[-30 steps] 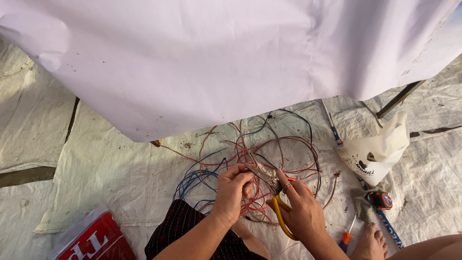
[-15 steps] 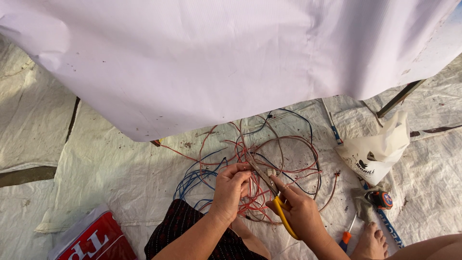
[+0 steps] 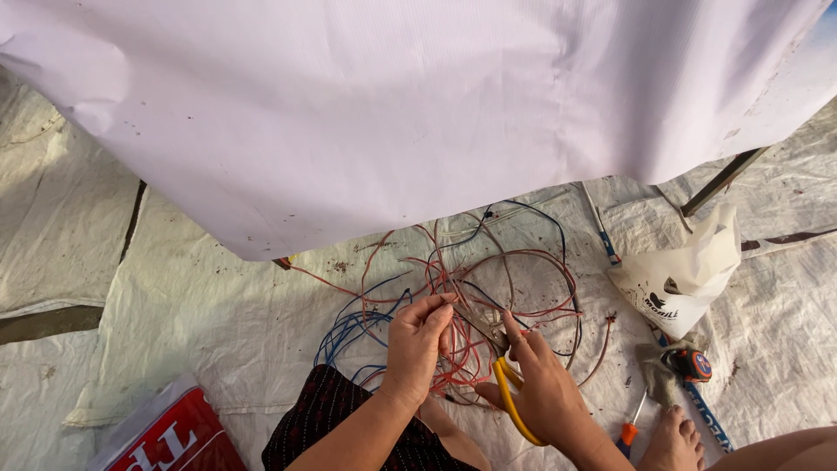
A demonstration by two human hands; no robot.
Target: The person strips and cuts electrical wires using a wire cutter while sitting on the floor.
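Two hands are busy at the pile of wires [image 3: 471,296], and that pile is the place to watch. Your left hand [image 3: 417,344] sits at the near edge of the pile with its fingers pinched shut on a few red strands. Your right hand [image 3: 540,388] is just beside it, on the right side of the pile, wrapped tight around the yellow-handled cutters [image 3: 514,401]. The metal tip points into the pile, very near your left fingers.

I think the biggest risk is a nip. Your left fingers sit so near the tip that a slip could catch skin and not wire.

Red, blue and brown wires cross each other all over the pile. You could easily cut a wire you did not mean to, since the tip is partly hidden among them.

Pulling hard could drag the whole pile toward your knee and make the knots tighter.

Right of the pile lie a screwdriver [image 3: 629,427] and a tape measure [image 3: 693,365], close to your bare foot [image 3: 670,436]. A quick shift could land your foot on them.
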